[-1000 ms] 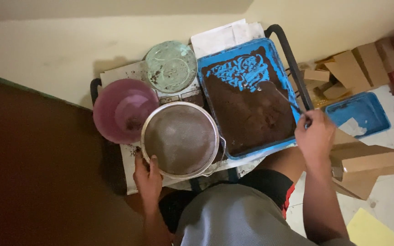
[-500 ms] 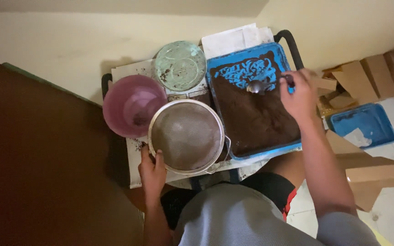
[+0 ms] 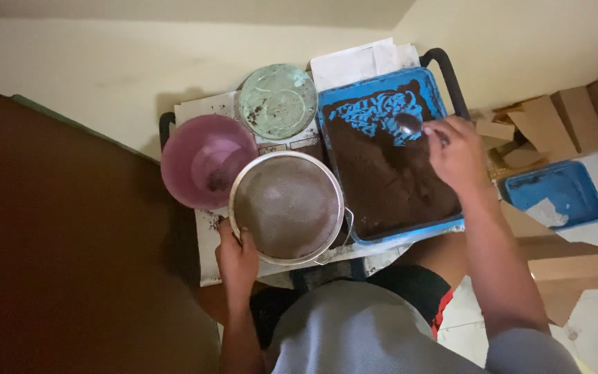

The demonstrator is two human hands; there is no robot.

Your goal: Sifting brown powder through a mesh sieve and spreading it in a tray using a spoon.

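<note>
The spoon (image 3: 410, 125), a small shiny metal one, is pinched in the closed fingers of the right hand (image 3: 457, 151) over the far end of the blue tray (image 3: 382, 90). A shallow, level scoop would lift the dark, crumbly powder (image 3: 389, 180) cleanly. The left hand (image 3: 238, 260) grips the near rim of the round metal sieve (image 3: 286, 206), which has fine mesh, beside a pink plastic bowl (image 3: 205, 161) and a pale green lid (image 3: 277, 100).

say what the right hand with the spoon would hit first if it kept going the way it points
Probably the bare scraped patch at the far end of the blue tray; the right hand aims its spoon there, though its height above is unclear.
</note>
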